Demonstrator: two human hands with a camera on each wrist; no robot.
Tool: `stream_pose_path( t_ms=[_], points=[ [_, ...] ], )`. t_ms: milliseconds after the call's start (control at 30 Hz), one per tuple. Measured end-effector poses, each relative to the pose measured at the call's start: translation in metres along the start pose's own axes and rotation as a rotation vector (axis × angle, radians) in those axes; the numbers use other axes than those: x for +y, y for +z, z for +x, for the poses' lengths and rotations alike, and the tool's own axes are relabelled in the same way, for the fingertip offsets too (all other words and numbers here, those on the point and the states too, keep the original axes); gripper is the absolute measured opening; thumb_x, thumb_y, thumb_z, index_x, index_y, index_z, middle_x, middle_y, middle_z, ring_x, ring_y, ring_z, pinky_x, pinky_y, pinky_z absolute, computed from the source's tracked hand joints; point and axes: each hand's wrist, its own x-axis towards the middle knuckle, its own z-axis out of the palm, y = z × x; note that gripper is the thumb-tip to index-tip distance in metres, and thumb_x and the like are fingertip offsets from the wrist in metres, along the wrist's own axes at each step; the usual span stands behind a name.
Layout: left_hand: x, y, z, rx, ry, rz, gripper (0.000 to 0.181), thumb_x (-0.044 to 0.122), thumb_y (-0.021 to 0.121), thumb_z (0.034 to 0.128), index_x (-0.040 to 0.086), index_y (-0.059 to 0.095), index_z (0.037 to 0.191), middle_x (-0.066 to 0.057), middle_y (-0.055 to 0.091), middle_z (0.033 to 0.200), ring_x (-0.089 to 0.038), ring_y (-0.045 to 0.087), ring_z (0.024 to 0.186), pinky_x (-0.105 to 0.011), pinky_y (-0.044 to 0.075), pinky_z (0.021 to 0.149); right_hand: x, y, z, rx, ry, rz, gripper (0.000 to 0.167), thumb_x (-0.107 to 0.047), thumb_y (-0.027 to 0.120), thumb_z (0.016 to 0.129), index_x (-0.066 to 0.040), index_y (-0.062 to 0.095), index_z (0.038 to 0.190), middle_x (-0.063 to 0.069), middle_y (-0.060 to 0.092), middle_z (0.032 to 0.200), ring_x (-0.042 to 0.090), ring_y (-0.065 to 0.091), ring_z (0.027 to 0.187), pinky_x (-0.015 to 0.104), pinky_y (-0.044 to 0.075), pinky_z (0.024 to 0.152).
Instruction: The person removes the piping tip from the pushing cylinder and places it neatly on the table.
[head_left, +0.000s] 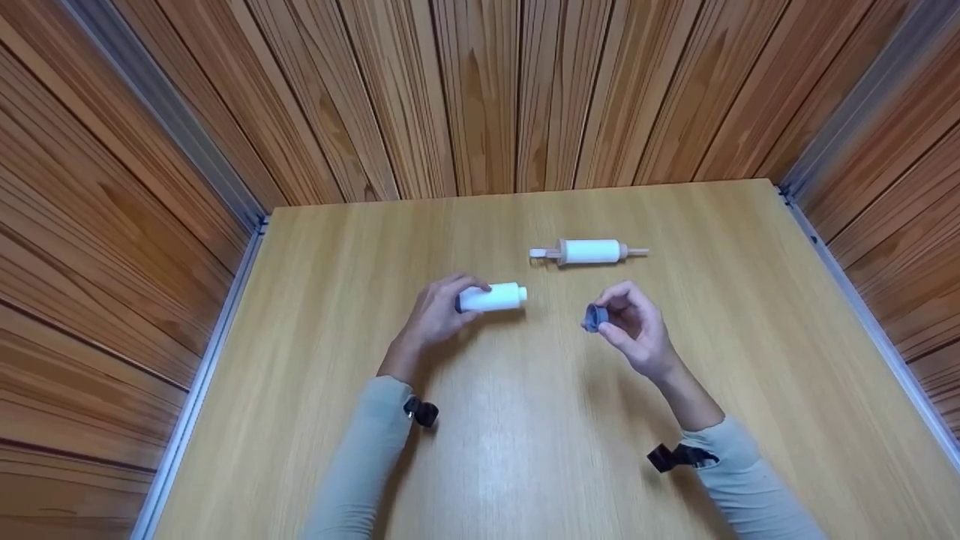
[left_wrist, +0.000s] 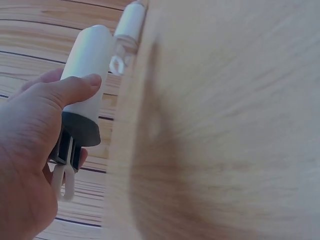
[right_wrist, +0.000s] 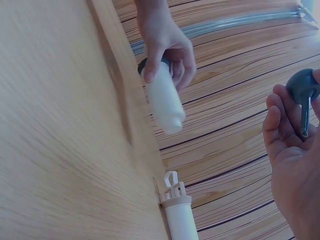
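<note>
My left hand [head_left: 437,311] grips a white syringe-like dispenser [head_left: 495,298] above the table, its narrow neck pointing right. In the left wrist view, the dispenser's dark grey collar [left_wrist: 80,129] and a pale loop handle [left_wrist: 63,183] show at the near end. Between thumb and fingers, my right hand [head_left: 639,330] pinches a dark grey nozzle cap [head_left: 595,318]. A thin spout [right_wrist: 305,117] sticks out from that cap in the right wrist view. Cap and dispenser are apart. Beyond both hands lies a similar dispenser [head_left: 591,251] with a beige collar, loop handle and thin nozzle.
The light wooden table [head_left: 495,457] is bounded by wood-plank panels [head_left: 480,97] at the back and sides. Metal rails [head_left: 217,360] run along its left and right edges. A small black wrist camera [head_left: 421,412] sits on each sleeve.
</note>
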Motion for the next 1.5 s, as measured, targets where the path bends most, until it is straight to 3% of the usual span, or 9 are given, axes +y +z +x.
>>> stream_pose_path(
  t_ms=[367,1067,1300,1500],
  points=[
    [-0.016,0.006,0.001,-0.049,-0.053,-0.009,0.035,0.010,0.086,0.0998,0.019,0.077,0.132,-0.009,0.074,0.148,-0.036,0.067,0.142,-0.060,0.053,0.126,0.000,0.001,0.000,0.006,0.019,-0.001,0.025,0.023,0.050,0.087,0.024,0.047,0.112,-0.011,0.076,0.109,0.004,0.077,0.097,0.019,0.065,0.086],
    [-0.022,0.003,0.003,-0.084,-0.124,-0.063,0.038,0.006,0.086,0.0979,0.021,0.076,0.131,-0.009,0.072,0.149,-0.036,0.064,0.147,-0.061,0.048,0.130,0.000,0.001,0.003,0.009,0.002,0.010,0.024,0.023,0.050,0.087,0.024,0.047,0.112,-0.010,0.074,0.108,0.006,0.077,0.097,0.020,0.066,0.086],
    [-0.022,0.003,0.002,-0.073,-0.094,-0.034,0.038,0.006,0.089,0.0954,0.018,0.078,0.130,-0.010,0.075,0.146,-0.036,0.066,0.143,-0.059,0.051,0.128,0.001,0.002,0.002,0.005,0.017,0.048,0.026,0.026,0.048,0.086,0.025,0.044,0.112,-0.011,0.075,0.108,0.005,0.078,0.097,0.021,0.067,0.088],
    [-0.021,0.001,0.002,-0.060,-0.096,0.014,0.045,0.014,0.093,0.0930,0.022,0.078,0.135,-0.007,0.075,0.150,-0.036,0.063,0.148,-0.063,0.038,0.134,0.002,-0.001,0.005,-0.009,0.008,0.006,0.027,0.025,0.049,0.086,0.024,0.046,0.113,-0.011,0.075,0.110,0.004,0.078,0.098,0.020,0.066,0.087]
  ],
)
